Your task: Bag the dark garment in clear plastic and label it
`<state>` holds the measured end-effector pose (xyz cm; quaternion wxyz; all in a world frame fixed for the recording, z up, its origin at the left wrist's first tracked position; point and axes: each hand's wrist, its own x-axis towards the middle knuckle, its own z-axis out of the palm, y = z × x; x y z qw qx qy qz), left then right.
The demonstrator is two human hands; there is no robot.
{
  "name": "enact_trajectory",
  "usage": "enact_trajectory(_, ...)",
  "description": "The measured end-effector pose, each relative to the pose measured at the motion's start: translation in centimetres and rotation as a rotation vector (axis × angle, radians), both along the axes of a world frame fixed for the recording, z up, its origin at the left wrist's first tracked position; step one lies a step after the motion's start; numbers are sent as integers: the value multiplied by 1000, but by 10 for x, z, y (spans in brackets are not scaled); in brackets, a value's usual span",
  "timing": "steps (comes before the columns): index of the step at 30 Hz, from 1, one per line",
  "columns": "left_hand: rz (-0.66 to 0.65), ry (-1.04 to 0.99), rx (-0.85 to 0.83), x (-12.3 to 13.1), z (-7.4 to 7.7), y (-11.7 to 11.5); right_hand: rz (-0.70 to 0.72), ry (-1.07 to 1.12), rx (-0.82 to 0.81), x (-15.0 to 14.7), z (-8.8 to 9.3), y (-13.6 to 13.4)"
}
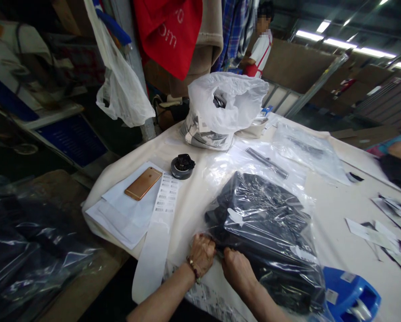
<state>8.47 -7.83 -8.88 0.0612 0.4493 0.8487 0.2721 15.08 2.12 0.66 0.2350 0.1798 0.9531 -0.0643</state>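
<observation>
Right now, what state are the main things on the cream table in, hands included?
Black bundle in clear plastic: wrapped, lying down.
Left hand: curled closed on the bundle's edge.
Right hand: curled closed there too.
Gold rectangular smartphone: back up, on white paper sheets.
White paper label strip: unrolled, barcodes showing.
Translucent white plastic bag: upright, mouth open.
Round dark roll: flat, crumpled black item on top.

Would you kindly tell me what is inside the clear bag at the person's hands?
Black material shows through the clear bag. Glare and creases hide parts of the top, and the underside is covered from view.
</observation>
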Motion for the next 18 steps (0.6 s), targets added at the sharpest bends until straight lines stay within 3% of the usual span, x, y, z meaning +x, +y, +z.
enact_trajectory(8, 20, 31, 60, 1, -2, 1, 34, 83, 75, 10, -13, -11)
enact_trajectory(18, 25, 22, 36, 0, -1, 1, 112, 301, 194, 16, -24, 4)
